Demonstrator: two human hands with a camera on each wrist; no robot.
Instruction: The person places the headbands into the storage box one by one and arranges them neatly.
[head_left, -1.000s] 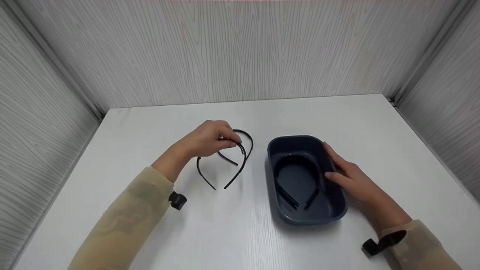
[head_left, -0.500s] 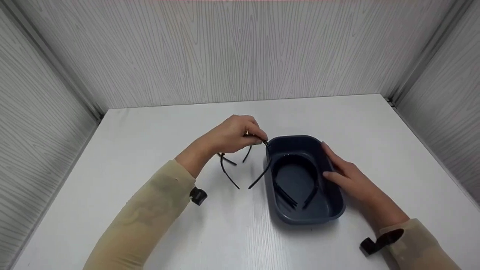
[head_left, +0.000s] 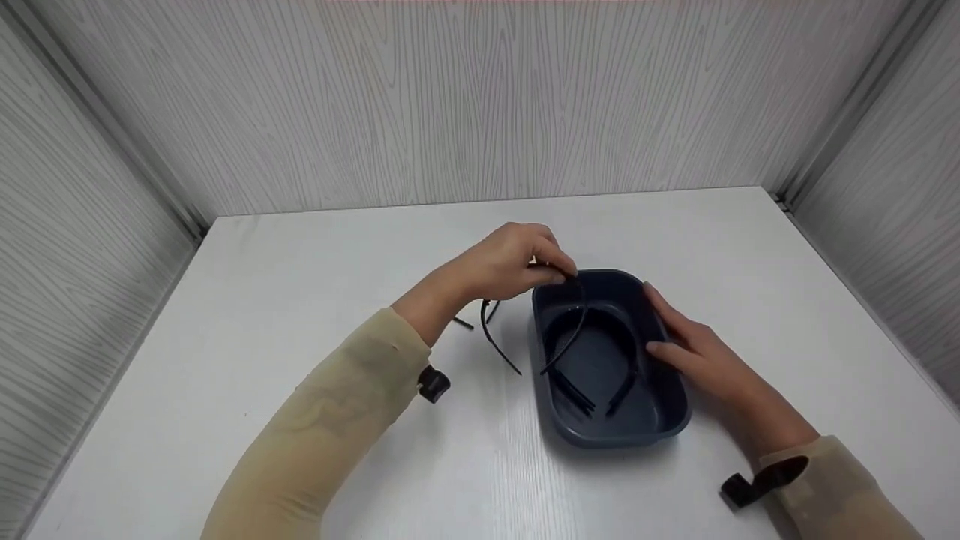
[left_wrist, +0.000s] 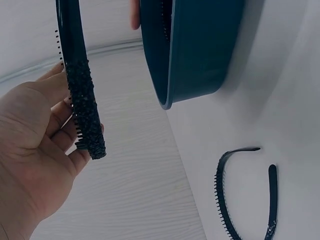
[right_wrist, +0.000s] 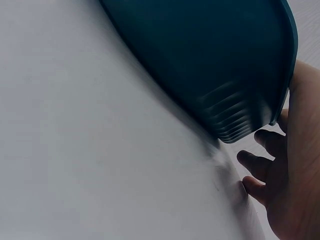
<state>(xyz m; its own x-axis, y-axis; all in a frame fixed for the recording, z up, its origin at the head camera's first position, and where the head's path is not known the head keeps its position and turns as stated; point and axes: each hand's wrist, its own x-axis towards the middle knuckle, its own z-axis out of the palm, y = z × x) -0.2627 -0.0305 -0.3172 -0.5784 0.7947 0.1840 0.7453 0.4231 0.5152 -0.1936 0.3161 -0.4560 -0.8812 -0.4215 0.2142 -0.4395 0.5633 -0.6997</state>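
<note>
My left hand [head_left: 510, 262] pinches a black toothed headband [left_wrist: 82, 95] at the top of its arc. Its two ends hang down, one overlapping the left side of a dark blue plastic bin [head_left: 637, 437] in the head view. Several black headbands [head_left: 576, 394] lie nested in the bin, their tips toward me. My right hand [head_left: 697, 352] grips the bin's right rim, with the thumb over the edge and the fingers outside. One more black headband [left_wrist: 218, 185] rests on the table left of the bin, partly hidden behind my left hand in the head view.
The white table [head_left: 225, 337] is bounded by a wood-grain panel [head_left: 480, 105] at the back and panels at both sides. A black strap mount [head_left: 433, 384] sits on my left wrist, another [head_left: 761, 484] on my right.
My left hand has carried the headband rightward, from beside the other headband to over the bin's left rim. The right hand and the bin have stayed nearly still.
</note>
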